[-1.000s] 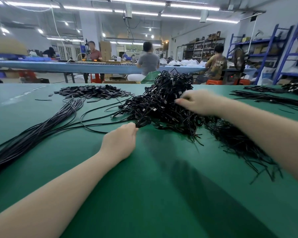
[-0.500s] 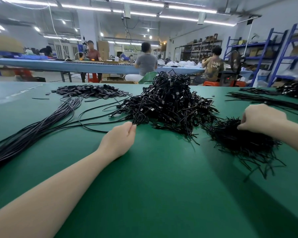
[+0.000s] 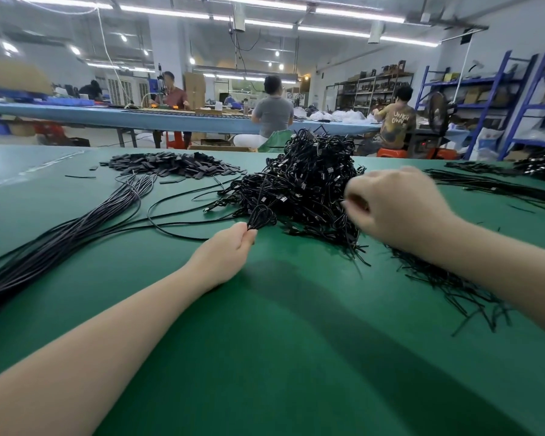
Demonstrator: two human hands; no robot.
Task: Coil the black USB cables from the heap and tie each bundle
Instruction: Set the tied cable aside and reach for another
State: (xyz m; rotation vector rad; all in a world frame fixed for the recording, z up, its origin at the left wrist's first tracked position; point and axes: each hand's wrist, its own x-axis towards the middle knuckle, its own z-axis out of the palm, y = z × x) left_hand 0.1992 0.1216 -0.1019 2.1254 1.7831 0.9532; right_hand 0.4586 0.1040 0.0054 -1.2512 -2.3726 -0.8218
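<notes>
In the head view, a small coiled loop of black USB cable [image 3: 261, 217] was pinched between the thumb and fingers of the left hand [image 3: 225, 253], which rested on the green-covered bench [image 3: 265, 357] near its middle, at the near foot of a tall tangled heap of black USB cables [image 3: 302, 190]. The right hand [image 3: 397, 206] was held raised in front of the heap's right side, its fingers curled; a thin black tie [image 3: 348, 215] appeared to be pinched in them, though motion blur left this uncertain. A spread pile of thin black ties [image 3: 447, 278] lay toward the bench's right edge. A long bundle of straight black cables [image 3: 60, 240] ran toward the left edge, and a flat pile of small black sleeves [image 3: 170, 165] lay toward the far edge.
</notes>
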